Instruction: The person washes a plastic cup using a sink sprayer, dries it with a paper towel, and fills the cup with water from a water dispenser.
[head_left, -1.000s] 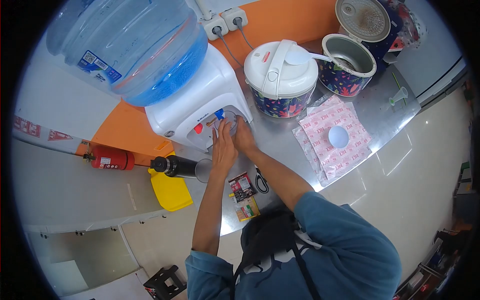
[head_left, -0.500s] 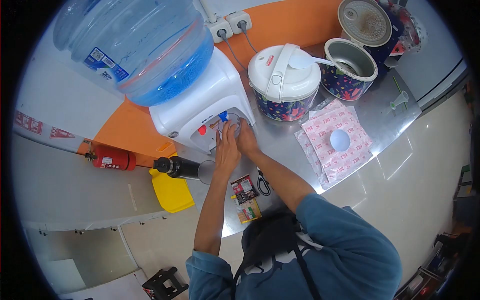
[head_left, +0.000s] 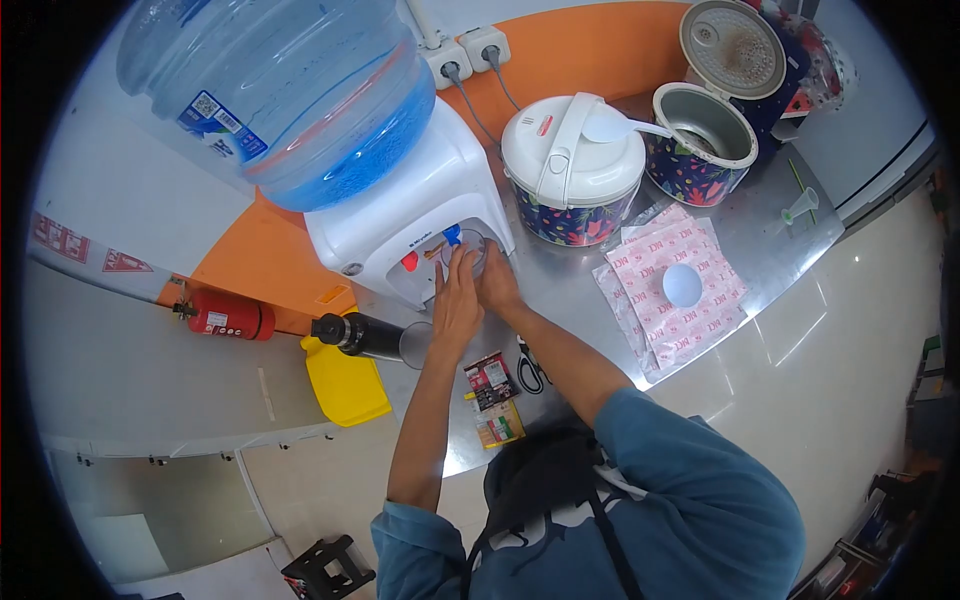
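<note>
A clear cup [head_left: 468,243] stands under the blue tap [head_left: 452,234] of the white water dispenser [head_left: 395,190]. My right hand [head_left: 497,282] grips it from the right side. From the left, my left hand [head_left: 459,300] has its fingers against the cup, partly covering it. Beside the blue tap is a red tap [head_left: 409,261], which neither hand touches. The water level inside the cup cannot be made out. A large blue water bottle [head_left: 300,110] sits upside down on the dispenser.
A dark flask [head_left: 365,336] and another clear cup [head_left: 416,345] lie left of my forearm. Sachets [head_left: 492,382] and scissors [head_left: 530,370] are between my arms. Rice cookers [head_left: 575,160] stand at the back right, near patterned paper sheets [head_left: 690,325] bearing a white bowl [head_left: 682,286].
Both hands stay at the cup under the blue tap. The view has shifted slightly, so the surroundings sit a little further right and lower.
</note>
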